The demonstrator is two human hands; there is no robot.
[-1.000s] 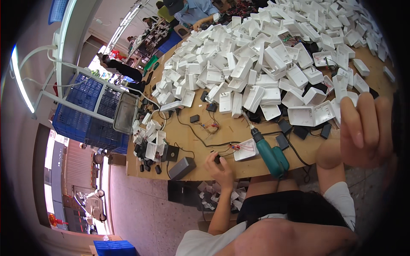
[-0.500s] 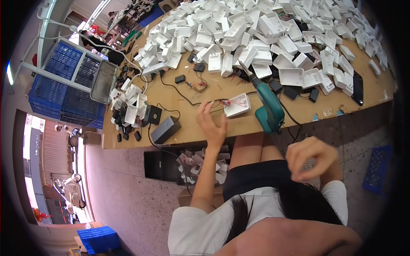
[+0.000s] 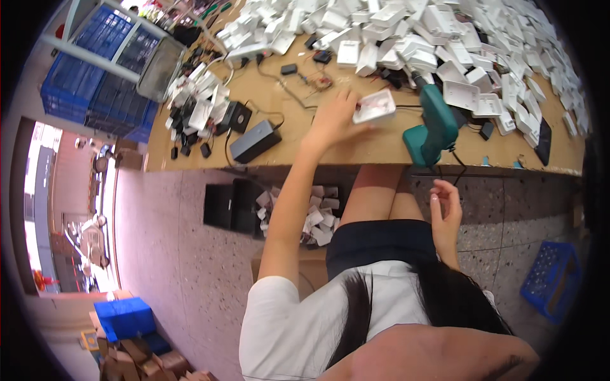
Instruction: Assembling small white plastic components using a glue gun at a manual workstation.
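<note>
A: Table (image 3: 381, 145) first, then, brown on top; what covers most of it?

B: A heap of white casings (image 3: 381, 25), spread over the far side. Nearer the edge stands a green power driver (image 3: 440, 124), its bit pointing away from the person and slightly left, toward the heap

A: And the hands?

B: The left hand (image 3: 335, 119) is over the table, loosely spread, thumb apart from the fingers; I can't tell whether it has hold of anything. The right hand (image 3: 447, 206) is in front of the table edge, half curled, nothing visible in it

A: Smaller things?

B: A dark box (image 3: 255, 141), left of the left forearm. Last, the open white case (image 3: 376, 116), between the left hand and the driver: hollow side up, long axis running left to right, right end angled slightly away from the person; whether the fingertips touch it is unclear
</note>
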